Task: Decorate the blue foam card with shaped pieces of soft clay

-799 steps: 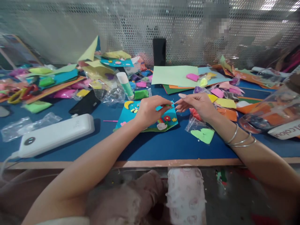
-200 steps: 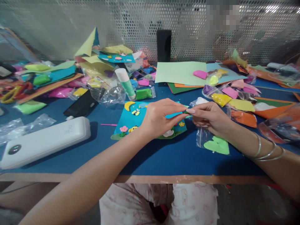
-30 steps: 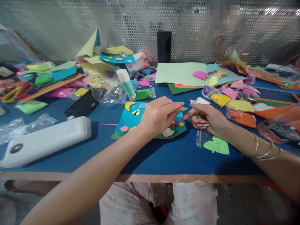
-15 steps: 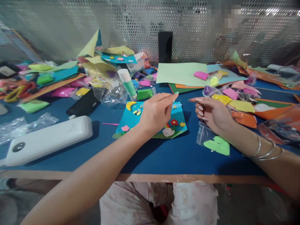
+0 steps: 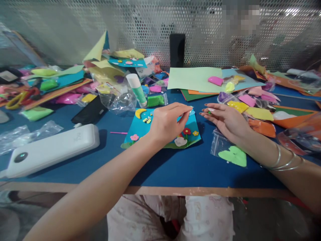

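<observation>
Bright even overhead light, glare top right, soft shadows, wide-angle bending, blurred lower edges

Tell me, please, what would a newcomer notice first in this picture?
First come the two bare hands at the centre: the left hand pinches something tiny above a blue card decorated with a moon, flowers and a bee, while the right hand rests open beside it, a small green bit at its fingers. Next, the big white case lies at the left on the blue table, with bright clay bags and coloured sheets heaped behind.
</observation>
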`<state>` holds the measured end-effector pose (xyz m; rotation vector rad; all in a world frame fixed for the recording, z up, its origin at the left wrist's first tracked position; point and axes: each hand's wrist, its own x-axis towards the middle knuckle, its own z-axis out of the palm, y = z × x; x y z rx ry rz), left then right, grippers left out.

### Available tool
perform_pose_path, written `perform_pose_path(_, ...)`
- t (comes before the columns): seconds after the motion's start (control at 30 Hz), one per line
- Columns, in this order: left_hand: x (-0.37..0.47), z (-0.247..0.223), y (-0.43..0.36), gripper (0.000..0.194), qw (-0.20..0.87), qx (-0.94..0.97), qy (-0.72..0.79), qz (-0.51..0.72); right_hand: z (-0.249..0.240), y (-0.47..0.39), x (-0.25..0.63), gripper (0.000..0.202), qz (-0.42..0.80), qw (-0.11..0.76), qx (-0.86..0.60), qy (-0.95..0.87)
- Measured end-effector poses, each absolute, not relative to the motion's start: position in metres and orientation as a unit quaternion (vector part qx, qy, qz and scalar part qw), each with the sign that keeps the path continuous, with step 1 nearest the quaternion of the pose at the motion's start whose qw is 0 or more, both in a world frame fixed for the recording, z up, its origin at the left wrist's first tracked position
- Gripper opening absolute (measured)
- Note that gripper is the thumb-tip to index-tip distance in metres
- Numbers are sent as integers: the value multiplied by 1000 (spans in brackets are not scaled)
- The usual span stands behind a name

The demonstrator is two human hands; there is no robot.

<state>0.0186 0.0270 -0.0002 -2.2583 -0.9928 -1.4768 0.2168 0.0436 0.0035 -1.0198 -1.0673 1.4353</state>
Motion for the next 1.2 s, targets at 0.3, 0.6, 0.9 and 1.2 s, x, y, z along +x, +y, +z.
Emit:
perform_pose_path(0.3, 19, 0, 26, 12, 129, -782, -339, -507, 5, 44, 219, 22, 575, 508, -432, -474)
perform_pose_path(0.6, 19, 1, 24, 13, 117, -790, -336, -499, 5, 41, 219, 49, 587, 488, -412, -498)
perform_pose_path(0.9, 19, 1, 24, 12, 117, -798, -319, -498, -2, 47, 224, 64, 589, 490, -398, -504)
perform_pose_path(1.2, 19, 0, 25, 8, 111, -807, -316, -487, -3, 49, 223, 63, 588, 496, -385, -510)
